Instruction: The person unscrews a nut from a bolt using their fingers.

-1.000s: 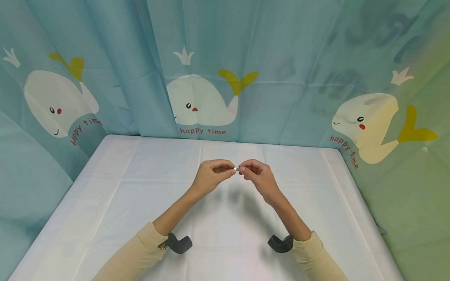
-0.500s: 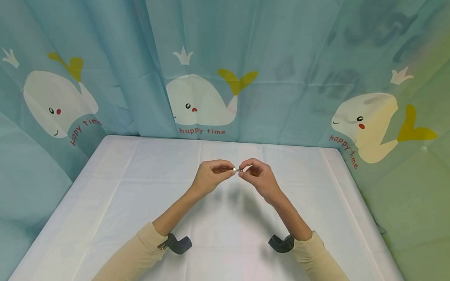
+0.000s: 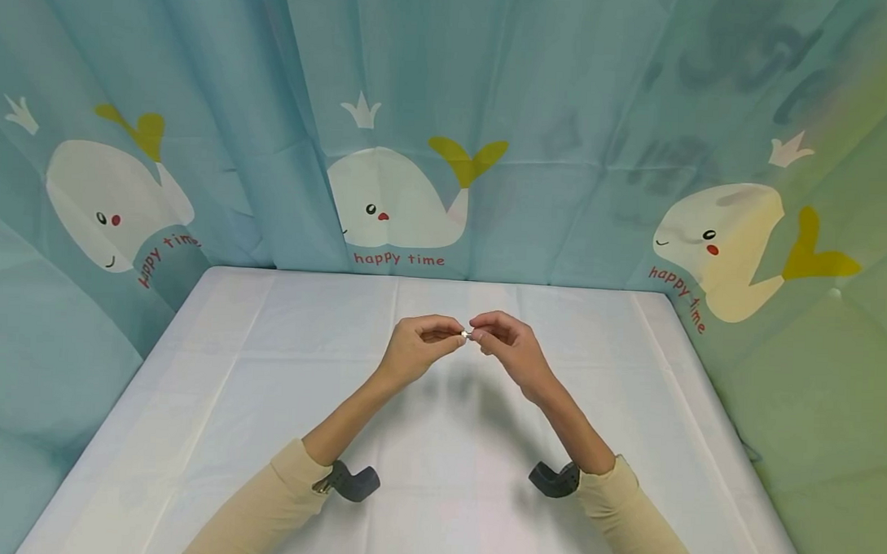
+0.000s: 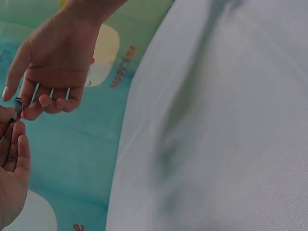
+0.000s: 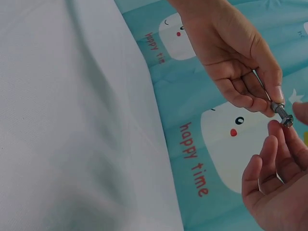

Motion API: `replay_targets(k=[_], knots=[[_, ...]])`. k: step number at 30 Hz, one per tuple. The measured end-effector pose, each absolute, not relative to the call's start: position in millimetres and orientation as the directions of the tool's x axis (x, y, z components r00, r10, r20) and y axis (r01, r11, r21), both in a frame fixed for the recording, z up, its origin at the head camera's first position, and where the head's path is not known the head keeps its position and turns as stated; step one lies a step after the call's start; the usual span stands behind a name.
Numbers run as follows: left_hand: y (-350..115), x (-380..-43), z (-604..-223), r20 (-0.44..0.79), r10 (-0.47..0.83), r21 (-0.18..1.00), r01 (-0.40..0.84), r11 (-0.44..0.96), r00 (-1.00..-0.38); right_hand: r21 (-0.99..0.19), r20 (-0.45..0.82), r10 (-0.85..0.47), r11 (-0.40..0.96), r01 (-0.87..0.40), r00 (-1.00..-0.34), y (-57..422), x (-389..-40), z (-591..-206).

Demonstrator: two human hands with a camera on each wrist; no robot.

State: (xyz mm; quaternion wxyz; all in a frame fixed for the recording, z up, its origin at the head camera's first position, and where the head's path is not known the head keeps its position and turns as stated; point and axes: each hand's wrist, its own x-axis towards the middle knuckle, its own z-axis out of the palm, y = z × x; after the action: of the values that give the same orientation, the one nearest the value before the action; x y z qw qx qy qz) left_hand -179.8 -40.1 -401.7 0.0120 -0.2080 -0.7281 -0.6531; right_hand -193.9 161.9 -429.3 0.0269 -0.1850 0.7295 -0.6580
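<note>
Above the far middle of the table, my left hand pinches one end of a small metal bolt between thumb and fingertips. A hexagonal piece sits at the bolt's other end, facing my right hand; whether it is a nut or the bolt's head I cannot tell. Around that end the right thumb and fingertips stand apart in the right wrist view, the thumb off the metal and a fingertip close beneath it. In the left wrist view, part of the bolt shows between both hands.
A white cloth covers the table. Behind and beside it hangs a blue-green curtain printed with whales. Dark curved devices are worn on the left wrist and right wrist, above the cloth.
The right fingers drew back half a second ago, baring more of the bolt, and have since moved left over its end again. The left hand stays nearly still, holding the bolt.
</note>
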Motion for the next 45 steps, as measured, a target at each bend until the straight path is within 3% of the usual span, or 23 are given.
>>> replay_targets(k=[11,21,32,45], knots=[[-42,-195,-429,0.293,0.28,0.946,0.32,0.056,-0.914,-0.966,0.222,-0.297,0.064,-0.252,-0.929,163,-193,-430],[-43,-195,-429,0.307,0.284,0.941,0.334,0.05,-0.908,-0.961,0.248,-0.32,0.035,-0.273,-0.914,163,-192,-428],[-42,-195,-428,0.308,0.284,0.942,0.333,0.044,-0.908,-0.975,0.175,-0.302,0.079,-0.208,-0.937,163,-192,-427],[-42,-196,-428,0.31,0.283,0.938,0.34,0.062,-0.908,-0.965,0.224,-0.314,0.059,-0.254,-0.923,164,-192,-426]])
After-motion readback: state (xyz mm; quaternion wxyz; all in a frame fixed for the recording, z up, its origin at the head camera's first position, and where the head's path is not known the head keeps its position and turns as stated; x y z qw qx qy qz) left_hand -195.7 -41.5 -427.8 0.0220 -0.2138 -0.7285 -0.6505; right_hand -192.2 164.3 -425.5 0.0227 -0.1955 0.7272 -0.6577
